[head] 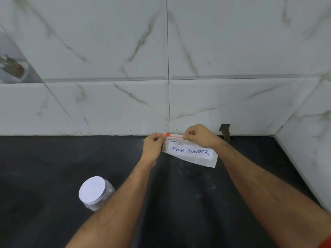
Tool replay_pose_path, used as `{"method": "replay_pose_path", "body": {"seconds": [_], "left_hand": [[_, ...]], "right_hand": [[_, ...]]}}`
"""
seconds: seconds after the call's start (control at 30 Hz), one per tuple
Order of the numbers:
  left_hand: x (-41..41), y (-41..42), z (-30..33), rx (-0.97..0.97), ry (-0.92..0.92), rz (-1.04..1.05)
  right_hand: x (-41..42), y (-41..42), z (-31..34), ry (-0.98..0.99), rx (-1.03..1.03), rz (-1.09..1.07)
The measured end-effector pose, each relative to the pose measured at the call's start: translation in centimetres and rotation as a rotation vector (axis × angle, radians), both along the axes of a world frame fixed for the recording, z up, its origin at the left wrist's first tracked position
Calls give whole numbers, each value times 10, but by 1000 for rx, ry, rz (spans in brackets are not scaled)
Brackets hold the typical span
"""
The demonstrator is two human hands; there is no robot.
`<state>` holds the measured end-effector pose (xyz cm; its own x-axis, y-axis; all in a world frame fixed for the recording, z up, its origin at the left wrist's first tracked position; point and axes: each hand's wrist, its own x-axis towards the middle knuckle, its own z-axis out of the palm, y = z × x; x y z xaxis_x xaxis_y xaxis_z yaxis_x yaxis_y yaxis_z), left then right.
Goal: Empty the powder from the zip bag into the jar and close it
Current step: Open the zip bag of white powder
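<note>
Both forearms are bare from wrist to elbow, lightly haired. The left hand (153, 146) and right hand (199, 136) wear no rings or watch. A red fabric sleeve edge (325, 243) shows by the right arm.

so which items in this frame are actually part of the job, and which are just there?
Part of the job:
- zip bag labelled MILK POWDER, pinched at its top edge by left hand and right hand
- jar, white lid on, standing apart on the counter

Just there:
- dark counter
- marble-look wall tiles
- chipped hole in the tile
</note>
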<state>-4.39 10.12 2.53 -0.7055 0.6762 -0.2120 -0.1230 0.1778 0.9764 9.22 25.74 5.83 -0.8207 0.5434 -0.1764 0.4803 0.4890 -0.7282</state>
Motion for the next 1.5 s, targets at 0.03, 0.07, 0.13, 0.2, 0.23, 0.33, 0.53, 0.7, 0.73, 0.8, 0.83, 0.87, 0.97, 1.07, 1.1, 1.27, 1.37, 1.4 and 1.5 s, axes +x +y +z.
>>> {"method": "replay_pose_path", "body": {"seconds": [0.03, 0.07, 0.13, 0.2, 0.23, 0.33, 0.53, 0.7, 0.73, 0.8, 0.83, 0.87, 0.97, 1.07, 1.1, 1.27, 1.37, 1.4, 1.5], "left_hand": [[4, -5, 6, 18, 2, -10], [7, -9, 11, 37, 5, -20], [15, -18, 23, 70, 15, -32], [23, -26, 34, 101, 22, -33], [27, -30, 40, 123, 17, -34], [37, -44, 53, 182, 8, -50], [58, -81, 74, 267, -24, -138], [72, -102, 64, 242, -96, -134], [75, -105, 61, 226, -106, -132], [81, -110, 55, 193, -111, -128], [83, -112, 52, 180, -110, -120], [86, -114, 51, 169, -106, -109], [90, -119, 49, 155, -87, -99], [90, -120, 51, 159, -68, -103], [89, -120, 52, 159, -65, -102], [91, -119, 55, 162, -100, -111], [93, -119, 58, 159, -106, -111], [92, -118, 59, 156, -100, -104], [92, -117, 61, 153, -79, -76]], "right_hand": [[6, -4, 6, 11, 10, -6], [11, -9, 12, 26, 21, -13], [21, -18, 23, 66, 50, -27], [31, -27, 36, 103, 78, -38], [37, -33, 43, 124, 91, -45], [52, -51, 64, 174, 114, -59], [81, -79, 98, 153, 92, -6], [92, -95, 95, 88, 77, 7], [94, -98, 92, 67, 76, 10], [96, -103, 82, 21, 67, 17], [97, -106, 77, 8, 61, 22], [98, -108, 73, 5, 55, 24], [97, -114, 66, 41, 35, 20], [90, -121, 67, 91, 38, 39], [86, -124, 67, 104, 38, 50], [68, -137, 64, 193, -12, 88], [62, -139, 64, 185, -14, 89], [60, -139, 65, 178, -14, 86], [57, -137, 66, 168, -5, 78]]}}
